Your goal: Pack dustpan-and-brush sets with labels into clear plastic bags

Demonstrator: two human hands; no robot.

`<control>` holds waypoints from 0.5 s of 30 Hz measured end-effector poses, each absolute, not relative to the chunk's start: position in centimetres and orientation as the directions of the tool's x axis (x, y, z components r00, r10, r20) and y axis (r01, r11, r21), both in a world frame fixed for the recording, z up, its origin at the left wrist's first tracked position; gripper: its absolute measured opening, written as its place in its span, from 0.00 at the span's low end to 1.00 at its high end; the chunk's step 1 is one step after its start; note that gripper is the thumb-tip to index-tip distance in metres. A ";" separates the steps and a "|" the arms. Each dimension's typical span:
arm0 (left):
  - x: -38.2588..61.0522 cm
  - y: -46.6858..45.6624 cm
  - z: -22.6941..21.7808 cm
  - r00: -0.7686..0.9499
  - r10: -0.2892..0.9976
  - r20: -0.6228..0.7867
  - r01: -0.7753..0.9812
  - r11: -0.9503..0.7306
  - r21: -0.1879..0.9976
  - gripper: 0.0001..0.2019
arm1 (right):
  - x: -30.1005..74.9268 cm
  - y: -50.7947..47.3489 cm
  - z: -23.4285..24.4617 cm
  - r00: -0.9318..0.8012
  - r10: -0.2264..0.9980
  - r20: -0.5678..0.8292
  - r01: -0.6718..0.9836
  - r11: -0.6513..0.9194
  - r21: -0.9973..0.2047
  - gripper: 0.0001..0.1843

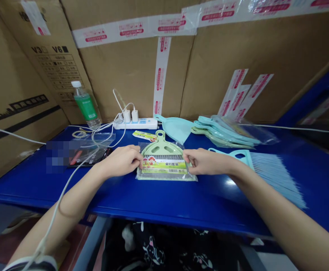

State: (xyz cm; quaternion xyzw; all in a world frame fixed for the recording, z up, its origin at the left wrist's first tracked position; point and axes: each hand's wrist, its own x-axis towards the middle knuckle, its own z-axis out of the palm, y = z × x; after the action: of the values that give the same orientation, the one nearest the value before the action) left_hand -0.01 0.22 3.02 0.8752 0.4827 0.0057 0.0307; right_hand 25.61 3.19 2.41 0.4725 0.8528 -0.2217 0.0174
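Note:
A small green dustpan-and-brush set (164,158) lies in a clear plastic bag with a printed label across it, at the middle of the blue table (181,199). My left hand (123,160) pinches the bag's left edge. My right hand (205,161) pinches its right edge. Both hands have their fingers closed on the plastic. A loose blue brush (274,167) lies just right of my right hand. A blue dustpan (175,127) sits behind the bag.
A stack of bagged dustpans (226,132) lies at the back right. A white power strip (137,122) with chargers and cables, a water bottle (85,105) and a loose label (144,135) stand at the back left. Cardboard boxes (237,56) wall the table's rear.

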 end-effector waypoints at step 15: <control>0.5 -0.2 2.6 0.511 0.859 -0.042 0.859 -0.507 0.074 0.09 | 25.6 3.0 2.6 -0.552 0.770 -0.322 0.807 0.394 -0.441 0.12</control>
State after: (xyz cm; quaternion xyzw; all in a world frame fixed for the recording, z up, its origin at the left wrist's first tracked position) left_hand 0.49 -0.22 2.64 0.8680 0.4947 0.0002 0.0428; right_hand 25.62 3.01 2.63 0.4724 0.8342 -0.2826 0.0327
